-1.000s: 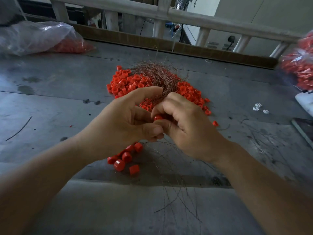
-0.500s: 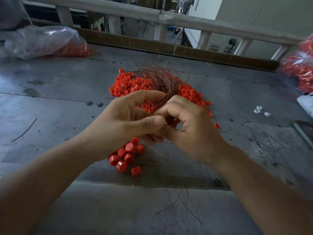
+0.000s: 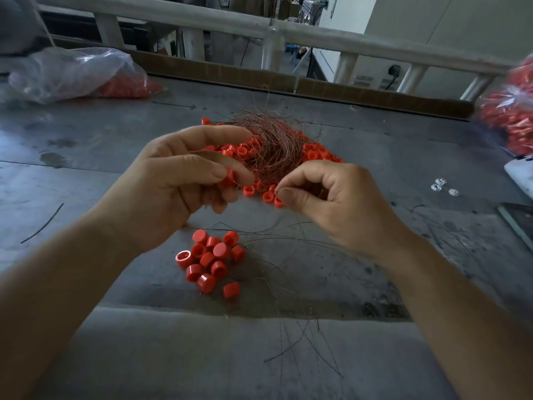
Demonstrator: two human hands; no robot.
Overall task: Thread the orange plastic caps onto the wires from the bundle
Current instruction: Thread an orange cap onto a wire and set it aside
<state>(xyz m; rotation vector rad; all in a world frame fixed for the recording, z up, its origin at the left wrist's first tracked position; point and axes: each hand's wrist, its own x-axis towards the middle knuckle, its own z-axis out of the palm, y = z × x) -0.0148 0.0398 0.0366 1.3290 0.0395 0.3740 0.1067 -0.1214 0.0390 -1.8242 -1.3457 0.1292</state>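
Observation:
A tangled bundle of thin copper wires (image 3: 271, 140) lies on a heap of loose orange caps (image 3: 317, 154) in the middle of the grey table (image 3: 101, 174). My left hand (image 3: 173, 183) pinches one orange cap (image 3: 229, 177) between thumb and fingers, its index finger stretched out above. My right hand (image 3: 337, 200) is a little to the right, thumb and forefinger pinched on a thin wire near the bundle's near edge. Below my hands sits a cluster of orange caps (image 3: 210, 261) with thin wires (image 3: 282, 284) trailing from them toward the near edge.
A clear bag with orange caps (image 3: 75, 76) lies at the back left, another bag of caps (image 3: 510, 116) at the right edge. Small white pieces (image 3: 442, 187) lie on the right. A wooden railing (image 3: 274, 27) runs behind the table. A dark stray wire (image 3: 43, 223) lies at the left.
My hands were pressed together around a cap; now they have come apart, the left keeping the cap and the right drawing off to the right with a wire.

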